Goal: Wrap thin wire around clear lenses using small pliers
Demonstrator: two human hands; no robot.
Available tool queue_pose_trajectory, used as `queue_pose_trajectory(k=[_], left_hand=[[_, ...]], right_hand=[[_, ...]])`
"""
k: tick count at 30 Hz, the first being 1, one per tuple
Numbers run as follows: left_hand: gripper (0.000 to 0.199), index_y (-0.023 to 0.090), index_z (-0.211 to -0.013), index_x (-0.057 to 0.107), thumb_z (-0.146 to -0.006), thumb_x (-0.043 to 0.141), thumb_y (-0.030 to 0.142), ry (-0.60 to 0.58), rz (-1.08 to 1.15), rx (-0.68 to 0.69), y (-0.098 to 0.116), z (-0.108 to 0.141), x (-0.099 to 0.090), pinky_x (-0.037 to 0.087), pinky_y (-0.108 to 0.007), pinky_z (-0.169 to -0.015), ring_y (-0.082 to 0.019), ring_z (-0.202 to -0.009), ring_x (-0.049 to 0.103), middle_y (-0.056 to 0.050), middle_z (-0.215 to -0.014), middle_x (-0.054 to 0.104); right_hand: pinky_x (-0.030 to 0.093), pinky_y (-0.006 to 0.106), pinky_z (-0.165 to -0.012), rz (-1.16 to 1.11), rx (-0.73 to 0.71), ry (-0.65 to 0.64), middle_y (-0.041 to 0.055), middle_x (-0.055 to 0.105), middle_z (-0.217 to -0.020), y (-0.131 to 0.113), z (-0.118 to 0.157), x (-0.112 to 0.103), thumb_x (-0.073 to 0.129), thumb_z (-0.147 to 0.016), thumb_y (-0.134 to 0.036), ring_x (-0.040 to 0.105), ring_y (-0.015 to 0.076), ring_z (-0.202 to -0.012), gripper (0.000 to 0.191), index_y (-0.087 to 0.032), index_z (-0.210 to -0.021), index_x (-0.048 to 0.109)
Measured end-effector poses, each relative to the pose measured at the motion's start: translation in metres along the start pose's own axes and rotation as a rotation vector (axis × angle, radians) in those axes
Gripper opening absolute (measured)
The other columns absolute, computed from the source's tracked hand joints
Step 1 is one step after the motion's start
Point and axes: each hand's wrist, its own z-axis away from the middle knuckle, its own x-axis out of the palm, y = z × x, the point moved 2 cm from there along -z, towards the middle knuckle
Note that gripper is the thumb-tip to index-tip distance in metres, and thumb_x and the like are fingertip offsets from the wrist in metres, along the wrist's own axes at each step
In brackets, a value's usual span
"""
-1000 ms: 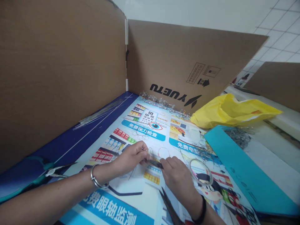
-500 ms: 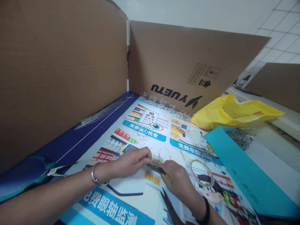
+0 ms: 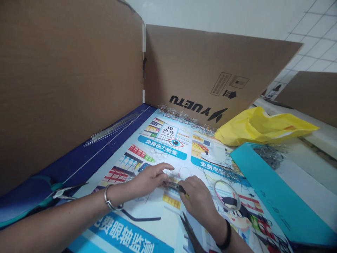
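My right hand (image 3: 198, 196) is closed around pliers (image 3: 177, 187) with dark jaws and a bit of yellow on the handle. The jaws point left, toward the fingertips of my left hand (image 3: 151, 179). On that hand the index finger is stretched out, while the thumb and other fingers stay together at the plier tips. Whatever is pinched there is too small to make out. Thin wire loops (image 3: 185, 172) lie just beyond the hands. Below the right hand are dark pointed blades (image 3: 191, 233), and a clear ring-shaped roll (image 3: 226, 195) lies to its right.
Cardboard panels (image 3: 223, 63) stand behind and to the left. Teal-handled cutters (image 3: 56, 191) and straight wires (image 3: 113, 128) lie at left. On the right are a teal box (image 3: 273, 196) beside tangled wire (image 3: 270, 156), a yellow bag (image 3: 263, 128) and black rings (image 3: 279, 242).
My left index finger has lifted and straightened away from the plier tips. My right hand has shifted slightly up and left, still gripping the pliers.
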Motion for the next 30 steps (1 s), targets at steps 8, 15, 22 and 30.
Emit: queue_pose_trajectory(k=[8,15,22,30], left_hand=[[0.022,0.016,-0.087,0.058,-0.078,0.056,0.036,-0.044,0.258,-0.14,-0.001,0.0,0.002,0.047,-0.028,-0.07,-0.014,-0.07,0.062,0.0,-0.072,0.063],[0.018,0.018,-0.084,0.057,-0.074,0.057,0.033,0.077,0.275,-0.154,0.005,0.001,0.003,0.044,-0.026,-0.062,-0.013,-0.061,0.059,0.0,-0.07,0.066],[0.017,0.018,-0.084,0.056,-0.073,0.058,0.03,0.086,0.308,-0.193,0.007,0.003,0.009,0.042,-0.025,-0.061,-0.014,-0.066,0.06,-0.002,-0.074,0.068],[0.022,0.017,-0.086,0.057,-0.078,0.057,0.038,0.036,0.372,-0.231,0.001,0.005,0.009,0.042,-0.025,-0.063,-0.015,-0.07,0.065,-0.003,-0.083,0.065]], right_hand=[[0.034,0.033,-0.07,0.063,-0.013,0.123,0.005,0.052,-0.075,0.0,0.0,-0.005,0.046,-0.083,-0.019,0.044,0.0192,-0.075,0.014,-0.017,-0.086,0.06],[0.032,0.034,-0.066,0.192,-0.157,0.183,0.0044,0.051,-0.072,-0.018,0.0,-0.009,0.046,-0.082,-0.014,0.041,0.019,-0.071,0.017,-0.017,-0.091,0.061],[0.031,0.034,-0.066,0.208,-0.121,0.147,0.0042,0.051,-0.072,-0.018,0.0,-0.006,0.048,-0.081,-0.014,0.041,0.0195,-0.072,0.016,-0.018,-0.09,0.061],[0.032,0.035,-0.071,0.21,-0.028,0.115,0.0049,0.052,-0.076,-0.01,0.0,-0.003,0.05,-0.08,-0.017,0.041,0.0206,-0.075,0.015,-0.018,-0.09,0.06]])
